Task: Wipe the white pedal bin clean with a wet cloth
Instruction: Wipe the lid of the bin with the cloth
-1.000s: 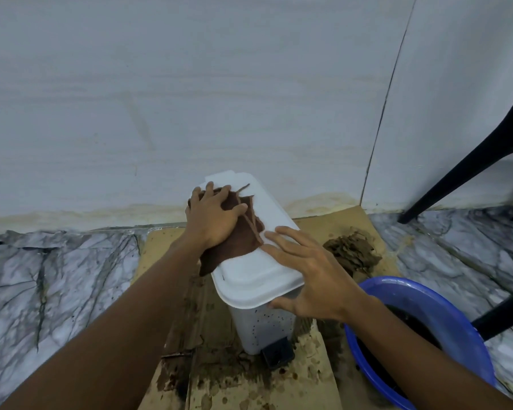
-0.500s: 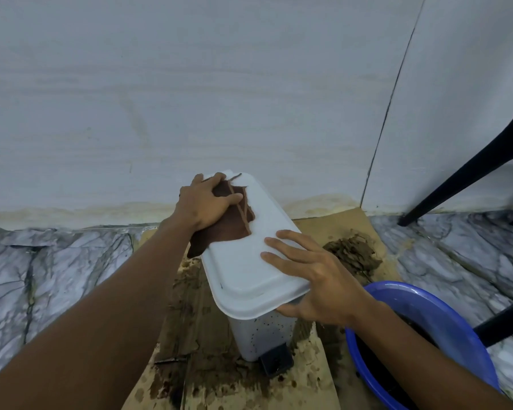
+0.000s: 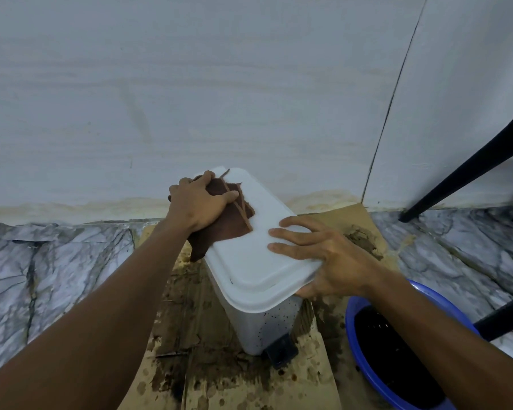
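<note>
White bin (image 3: 258, 294) upright on stained cardboard (image 3: 190, 365) by the wall, left hand (image 3: 200, 202) pressing brown cloth (image 3: 231, 221) onto the lid's far corner — fingers curled over it, right hand (image 3: 323, 253) splayed flat, gripping the lid edge, blue basin (image 3: 367, 303) just right.

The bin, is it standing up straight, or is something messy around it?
The white pedal bin leans, tipped by the right hand. Dark wet stains blotch the cardboard underneath, and a brown clump of dirt lies beside the bin.

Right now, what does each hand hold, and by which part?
Left hand presses the brown cloth by its far end on the lid; right hand grips the bin lid's right edge.
</note>
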{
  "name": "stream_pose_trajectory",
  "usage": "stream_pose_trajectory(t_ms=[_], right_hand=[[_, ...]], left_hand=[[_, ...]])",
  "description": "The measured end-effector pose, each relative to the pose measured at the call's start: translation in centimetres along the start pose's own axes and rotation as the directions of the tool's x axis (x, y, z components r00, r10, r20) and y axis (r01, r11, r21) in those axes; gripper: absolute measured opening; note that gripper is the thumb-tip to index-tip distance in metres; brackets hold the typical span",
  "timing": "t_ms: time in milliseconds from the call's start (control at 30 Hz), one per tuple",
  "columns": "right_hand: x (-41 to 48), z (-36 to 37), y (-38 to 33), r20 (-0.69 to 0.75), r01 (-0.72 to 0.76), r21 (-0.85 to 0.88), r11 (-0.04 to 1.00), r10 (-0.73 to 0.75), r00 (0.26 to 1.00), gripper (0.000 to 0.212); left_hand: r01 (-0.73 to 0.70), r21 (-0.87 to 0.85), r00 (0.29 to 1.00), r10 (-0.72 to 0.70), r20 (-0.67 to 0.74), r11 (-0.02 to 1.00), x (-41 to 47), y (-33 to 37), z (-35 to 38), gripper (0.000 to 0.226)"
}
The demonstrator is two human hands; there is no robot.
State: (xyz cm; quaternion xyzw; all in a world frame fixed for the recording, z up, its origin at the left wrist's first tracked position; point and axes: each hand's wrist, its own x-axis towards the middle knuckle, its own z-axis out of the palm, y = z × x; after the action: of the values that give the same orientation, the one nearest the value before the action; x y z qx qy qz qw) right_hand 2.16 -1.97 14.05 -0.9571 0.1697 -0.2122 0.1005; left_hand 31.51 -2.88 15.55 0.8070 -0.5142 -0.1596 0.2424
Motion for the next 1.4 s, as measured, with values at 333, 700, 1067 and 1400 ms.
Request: stream_pose_trajectory(t_ms=[333,700,1067,1400], right_hand=[[0.0,0.3,-0.1,-0.009,-0.164,-0.047,0.985,0.164,0.986,0.085],[0.1,4.8,-6.1,-0.252,-0.266,0.024,0.964,0.263,0.931,0.084],[-0.6,-0.6,3.4,-0.052,-0.255,0.006,0.967,0.255,0.965,0.091],[-0.6,1.3,1.8,-0.136,-0.379,0.124,0.917,0.394,0.909,0.099]], left_hand=[[0.148,-0.124,0.964,-0.171,-0.205,0.981,-4.6,-3.3,-0.1,0.094],[0.153,-0.315,0.968,-0.206,-0.144,0.937,-1.4,-3.6,-1.5,0.09],[0.208,-0.376,0.916,-0.315,-0.25,0.903,-4.3,-0.7,1.8,0.08],[0.053,0.267,0.936,0.046,-0.35,0.962,-6.2,2.3,5.1,0.078]])
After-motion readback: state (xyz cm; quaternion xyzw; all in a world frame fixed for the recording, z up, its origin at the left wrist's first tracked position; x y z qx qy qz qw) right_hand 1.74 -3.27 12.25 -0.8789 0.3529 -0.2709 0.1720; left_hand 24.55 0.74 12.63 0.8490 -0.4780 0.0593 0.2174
